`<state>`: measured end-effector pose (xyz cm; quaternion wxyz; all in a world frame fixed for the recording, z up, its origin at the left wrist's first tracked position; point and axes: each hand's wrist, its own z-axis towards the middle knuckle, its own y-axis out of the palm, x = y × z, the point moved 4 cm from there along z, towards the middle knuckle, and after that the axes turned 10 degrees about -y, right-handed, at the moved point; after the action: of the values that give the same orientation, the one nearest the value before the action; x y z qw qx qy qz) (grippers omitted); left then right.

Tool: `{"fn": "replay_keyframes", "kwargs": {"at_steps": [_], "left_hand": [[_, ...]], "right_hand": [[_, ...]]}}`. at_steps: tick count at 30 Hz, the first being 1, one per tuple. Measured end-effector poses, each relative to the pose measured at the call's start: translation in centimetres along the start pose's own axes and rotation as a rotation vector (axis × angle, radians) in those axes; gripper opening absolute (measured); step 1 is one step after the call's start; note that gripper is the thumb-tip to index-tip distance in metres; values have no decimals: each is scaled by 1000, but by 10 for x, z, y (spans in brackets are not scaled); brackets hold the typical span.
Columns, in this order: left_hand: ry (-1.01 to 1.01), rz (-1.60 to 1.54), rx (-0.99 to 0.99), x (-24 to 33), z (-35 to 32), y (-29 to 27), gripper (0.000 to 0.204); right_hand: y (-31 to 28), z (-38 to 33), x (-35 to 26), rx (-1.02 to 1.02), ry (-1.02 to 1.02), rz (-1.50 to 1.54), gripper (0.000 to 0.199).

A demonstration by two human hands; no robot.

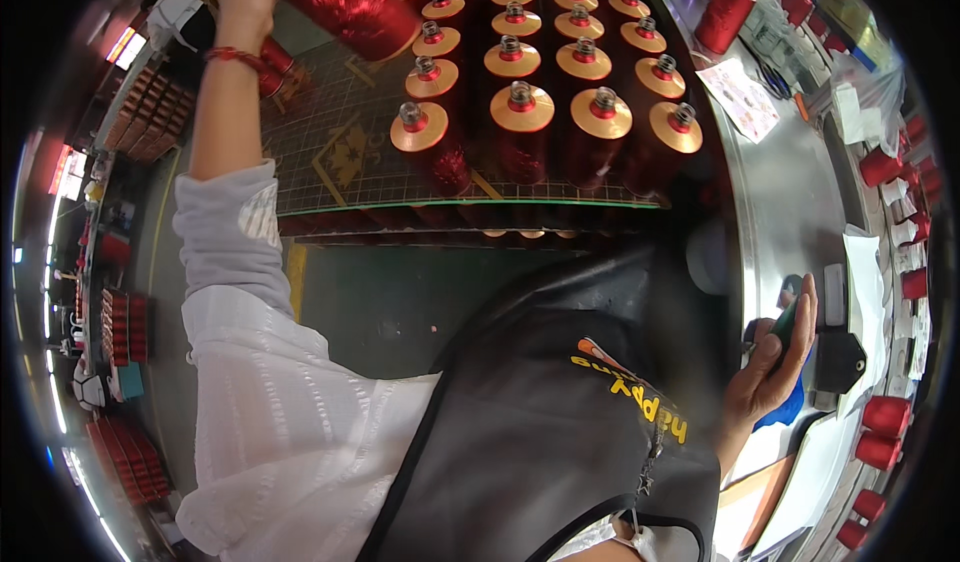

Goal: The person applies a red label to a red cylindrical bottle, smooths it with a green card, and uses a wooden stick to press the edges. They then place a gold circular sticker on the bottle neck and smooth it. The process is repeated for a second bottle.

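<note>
My left hand (248, 7) reaches far out at the upper left, its fingers partly cut off by the picture's edge. It grips a shiny red bottle (352, 10), tilted above the glass-like shelf top. Beside it, several upright red bottles with gold shoulders (522, 110) and clear necks stand in rows. My right hand (770, 367) is low over the metal workbench (785, 197) on the right. Its thumb and fingers close round a small dark green object (787, 322), mostly hidden. Blue cloth (782, 409) lies just under that hand.
Scissors (774, 80), a printed sheet (740, 99) and another red bottle (725, 14) lie or stand on the bench. Red cups (885, 417) line its far right side. At the left, stacked red goods (150, 112) and another person (180, 17) are visible.
</note>
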<state>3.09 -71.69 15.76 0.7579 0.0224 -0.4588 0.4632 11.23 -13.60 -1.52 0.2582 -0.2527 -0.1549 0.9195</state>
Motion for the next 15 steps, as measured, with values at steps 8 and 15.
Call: {"fn": "replay_keyframes", "kwargs": {"at_steps": [8, 15], "left_hand": [[-294, 492, 170, -270, 48, 106, 49], [-372, 668, 85, -309, 45, 155, 51]], "right_hand": [[41, 18, 27, -172, 135, -270, 41], [58, 17, 59, -275, 188, -384, 34]]}}
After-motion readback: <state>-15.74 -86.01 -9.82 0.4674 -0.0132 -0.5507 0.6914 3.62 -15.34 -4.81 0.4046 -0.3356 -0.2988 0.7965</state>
